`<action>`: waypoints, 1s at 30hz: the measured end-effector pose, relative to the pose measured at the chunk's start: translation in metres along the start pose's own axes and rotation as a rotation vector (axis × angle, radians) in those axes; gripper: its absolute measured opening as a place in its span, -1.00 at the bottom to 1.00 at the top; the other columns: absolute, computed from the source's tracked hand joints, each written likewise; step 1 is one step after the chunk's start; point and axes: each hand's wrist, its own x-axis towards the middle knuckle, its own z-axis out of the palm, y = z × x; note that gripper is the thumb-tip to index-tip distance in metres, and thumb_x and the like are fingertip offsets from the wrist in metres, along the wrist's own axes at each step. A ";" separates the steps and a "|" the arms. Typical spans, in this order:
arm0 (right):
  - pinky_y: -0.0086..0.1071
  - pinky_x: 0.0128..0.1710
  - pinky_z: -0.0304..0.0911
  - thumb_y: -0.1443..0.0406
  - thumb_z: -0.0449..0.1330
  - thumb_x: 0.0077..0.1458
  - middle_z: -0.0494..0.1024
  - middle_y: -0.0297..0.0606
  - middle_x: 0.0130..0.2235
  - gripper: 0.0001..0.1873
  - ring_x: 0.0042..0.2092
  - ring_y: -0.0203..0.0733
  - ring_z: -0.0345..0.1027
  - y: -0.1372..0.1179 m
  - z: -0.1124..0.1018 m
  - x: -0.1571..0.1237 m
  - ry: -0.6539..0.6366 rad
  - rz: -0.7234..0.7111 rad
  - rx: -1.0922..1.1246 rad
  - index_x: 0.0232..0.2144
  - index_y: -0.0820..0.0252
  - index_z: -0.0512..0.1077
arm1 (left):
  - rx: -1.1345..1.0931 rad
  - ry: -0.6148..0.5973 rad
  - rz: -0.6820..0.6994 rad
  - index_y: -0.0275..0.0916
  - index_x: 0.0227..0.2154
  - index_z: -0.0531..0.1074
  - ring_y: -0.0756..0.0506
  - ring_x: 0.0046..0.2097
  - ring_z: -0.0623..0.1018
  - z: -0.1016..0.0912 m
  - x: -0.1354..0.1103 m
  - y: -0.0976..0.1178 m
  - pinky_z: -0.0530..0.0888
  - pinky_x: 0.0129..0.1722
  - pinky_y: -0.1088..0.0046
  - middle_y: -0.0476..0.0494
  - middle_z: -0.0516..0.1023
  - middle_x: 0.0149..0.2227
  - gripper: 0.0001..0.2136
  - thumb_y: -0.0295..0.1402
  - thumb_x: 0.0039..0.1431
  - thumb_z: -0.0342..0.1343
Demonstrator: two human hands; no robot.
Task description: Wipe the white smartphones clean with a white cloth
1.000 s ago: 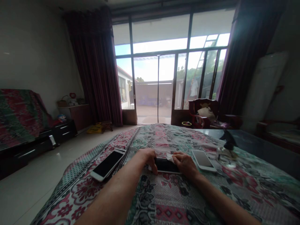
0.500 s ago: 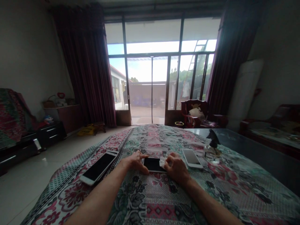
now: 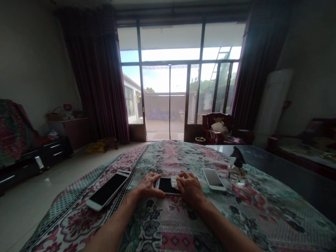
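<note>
A white-framed smartphone (image 3: 165, 185) with a dark screen lies sideways on the flowered cloth in front of me. My left hand (image 3: 149, 185) grips its left end, thumb along the near edge and fingers at the far edge. In my right hand (image 3: 189, 186) is a white tissue (image 3: 174, 182), pressed onto the screen; the hand covers the phone's right end. To the left, a larger white smartphone (image 3: 108, 190) lies face up, with the edge of another thing showing beneath its far end. Right of my hands rests another white smartphone (image 3: 214, 179) with a grey screen.
A clear glass jar (image 3: 237, 174) with a dark top stands on the flowered tablecloth (image 3: 183, 217) at the right. Beyond it is a dark glossy surface (image 3: 278, 171). A carved wooden chair (image 3: 217, 127) stands near the glass doors, and a black cabinet (image 3: 56, 152) at far left.
My right hand has slid the tissue leftward over the screen, and its fingers lie flatter. My left hand still grips the phone's left end. The view has shifted slightly.
</note>
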 end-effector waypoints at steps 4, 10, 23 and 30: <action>-0.29 -0.07 0.05 0.26 -0.03 0.26 0.50 -0.27 -0.09 -0.69 -0.03 -0.12 0.25 -0.001 0.003 0.006 0.000 0.029 -0.011 -0.29 0.08 0.52 | -0.025 0.061 0.016 -0.13 0.15 0.30 -0.26 0.19 0.31 0.005 -0.003 -0.001 0.23 0.19 0.31 -0.16 0.35 0.14 -0.21 0.00 -0.23 0.28; -0.27 -0.06 0.07 0.28 -0.02 0.25 0.49 -0.23 -0.07 -0.70 -0.01 -0.07 0.24 -0.002 0.003 0.005 0.010 0.121 -0.002 -0.28 0.12 0.52 | -0.071 0.085 0.036 -0.19 0.15 0.31 -0.28 0.20 0.30 0.005 -0.006 -0.001 0.24 0.19 0.30 -0.19 0.35 0.16 -0.19 -0.03 -0.24 0.30; -0.30 0.00 0.06 0.31 0.02 0.21 0.48 -0.29 -0.11 -0.77 -0.05 -0.16 0.26 -0.038 0.010 -0.009 -0.046 -0.177 0.126 -0.21 0.09 0.47 | -0.114 -0.014 0.075 -0.16 0.13 0.32 -0.23 0.22 0.28 -0.001 -0.001 -0.017 0.21 0.21 0.37 -0.12 0.30 0.19 -0.26 -0.14 -0.22 0.30; -0.33 -0.02 0.08 0.31 0.05 0.17 0.50 -0.24 -0.19 -0.75 -0.11 -0.15 0.27 -0.005 -0.001 0.001 0.008 0.054 0.022 -0.38 0.14 0.54 | -0.069 -0.015 0.063 -0.09 0.08 0.36 -0.24 0.20 0.30 -0.003 -0.001 -0.014 0.25 0.20 0.30 -0.10 0.33 0.17 -0.28 -0.07 -0.25 0.30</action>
